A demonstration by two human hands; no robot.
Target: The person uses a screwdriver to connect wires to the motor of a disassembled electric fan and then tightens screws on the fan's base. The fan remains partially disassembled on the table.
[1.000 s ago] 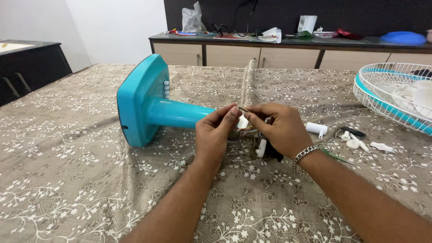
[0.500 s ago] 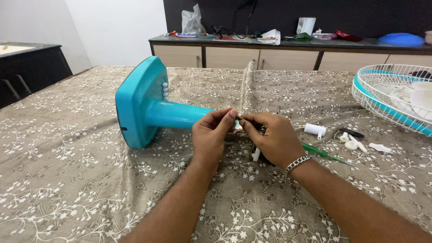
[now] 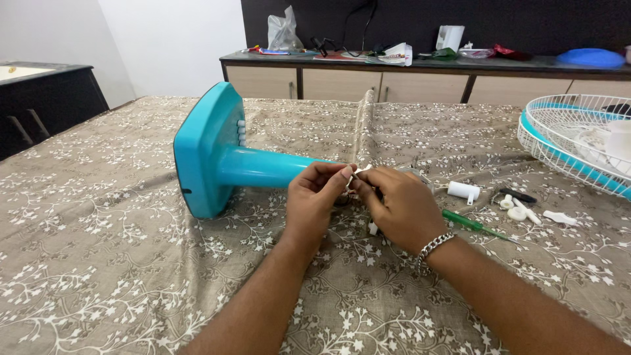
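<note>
Pinching a small white part (image 3: 360, 172) between both hands, I see the left hand (image 3: 315, 200) and right hand (image 3: 401, 207) have closed together at the turquoise fan stand (image 3: 230, 161) stem; each grip is narrow, above the surface (image 3: 98, 263).

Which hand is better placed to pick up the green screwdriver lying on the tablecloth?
Right. The right hand is beside the green screwdriver; the left hand is farther off, nearer the teal fan stand.

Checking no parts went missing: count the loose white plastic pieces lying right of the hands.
4 that I can make out: a white cylinder, a small round piece, a longer piece beside it, and a flat one farthest right. Others may be hidden under the hands.
</note>
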